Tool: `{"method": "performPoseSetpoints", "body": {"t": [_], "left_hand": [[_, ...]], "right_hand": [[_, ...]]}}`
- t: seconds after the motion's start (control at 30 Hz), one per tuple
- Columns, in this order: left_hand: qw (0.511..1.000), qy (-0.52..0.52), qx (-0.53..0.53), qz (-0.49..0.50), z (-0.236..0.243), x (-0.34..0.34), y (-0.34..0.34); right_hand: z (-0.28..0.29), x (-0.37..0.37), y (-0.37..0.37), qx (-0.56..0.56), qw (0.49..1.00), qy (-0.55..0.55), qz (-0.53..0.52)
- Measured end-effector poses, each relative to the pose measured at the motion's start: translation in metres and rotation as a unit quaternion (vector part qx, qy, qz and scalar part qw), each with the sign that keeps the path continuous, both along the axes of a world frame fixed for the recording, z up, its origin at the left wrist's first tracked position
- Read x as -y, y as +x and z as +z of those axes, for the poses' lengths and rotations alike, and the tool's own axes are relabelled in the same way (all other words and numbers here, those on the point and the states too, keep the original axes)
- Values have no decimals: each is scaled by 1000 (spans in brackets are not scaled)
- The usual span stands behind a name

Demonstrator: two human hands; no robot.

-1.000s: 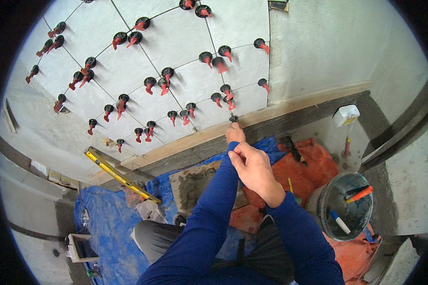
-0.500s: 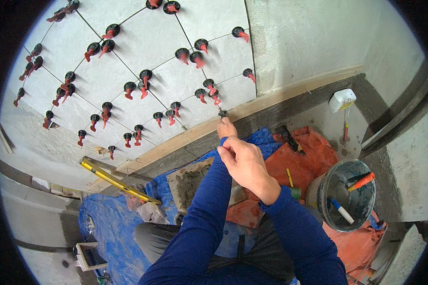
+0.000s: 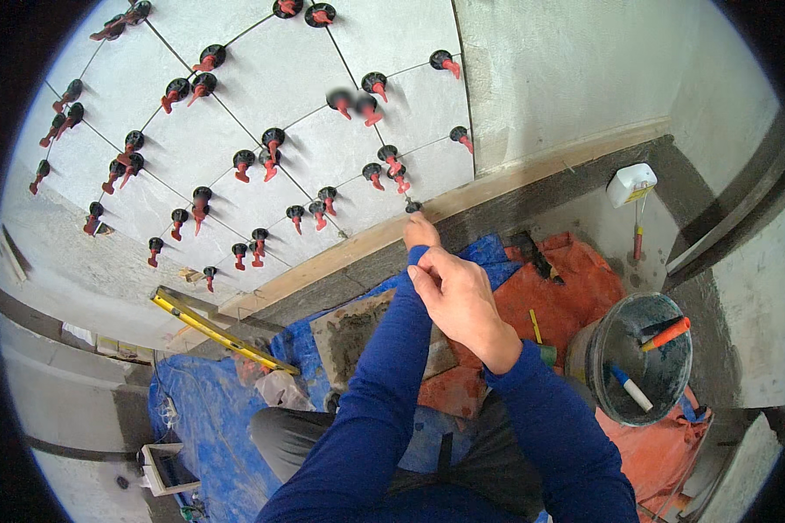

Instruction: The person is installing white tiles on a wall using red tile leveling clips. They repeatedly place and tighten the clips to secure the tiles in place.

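Observation:
My left hand (image 3: 421, 232) reaches forward to the lower edge of the tiled wall. Its fingers are closed on a small black round piece (image 3: 412, 207), which looks like a tile leveling clip, at the foot of a tile joint; most of the grip is hidden. My right hand (image 3: 464, 301) lies across my left wrist, its fingers closed on the blue sleeve cuff (image 3: 418, 254). Just above, black-and-red tile leveling clips (image 3: 398, 178) sit on the joint. Several more of these clips (image 3: 270, 150) stud the joints between the grey tiles (image 3: 318, 74).
A wooden batten (image 3: 358, 247) runs beneath the tiles. To the right stands a bucket (image 3: 595, 349) holding an orange-handled tool and a blue-and-white one. A yellow spirit level (image 3: 222, 336) leans at left. Blue (image 3: 227, 436) and orange (image 3: 576, 305) tarps cover the floor around a mortar-stained board (image 3: 349, 336).
The view has shifted slightly, so the whole scene sits a little farther right and lower. Both hands keep the same hold.

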State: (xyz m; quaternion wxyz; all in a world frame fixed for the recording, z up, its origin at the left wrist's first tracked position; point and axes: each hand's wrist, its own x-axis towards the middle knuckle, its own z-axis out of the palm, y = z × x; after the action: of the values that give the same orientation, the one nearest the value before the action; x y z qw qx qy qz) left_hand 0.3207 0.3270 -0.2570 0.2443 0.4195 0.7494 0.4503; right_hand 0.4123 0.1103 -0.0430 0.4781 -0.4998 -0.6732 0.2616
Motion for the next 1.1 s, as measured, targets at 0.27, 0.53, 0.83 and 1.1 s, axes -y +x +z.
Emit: {"method": "performPoseSetpoints", "body": {"t": [0.27, 0.53, 0.83, 1.1], "left_hand": [[999, -18, -29, -30, 50, 27, -2], [999, -47, -8, -20, 39, 27, 3], [995, 38, -31, -81, 12, 24, -11], [996, 7, 33, -82, -2, 9, -13]], "right_hand": [[2, 1, -3, 13, 1000, -7, 16], [2, 2, -5, 17, 1000, 5, 10], [4, 2, -11, 7, 1000, -1, 15], [3, -3, -10, 11, 1000, -20, 12]]}}
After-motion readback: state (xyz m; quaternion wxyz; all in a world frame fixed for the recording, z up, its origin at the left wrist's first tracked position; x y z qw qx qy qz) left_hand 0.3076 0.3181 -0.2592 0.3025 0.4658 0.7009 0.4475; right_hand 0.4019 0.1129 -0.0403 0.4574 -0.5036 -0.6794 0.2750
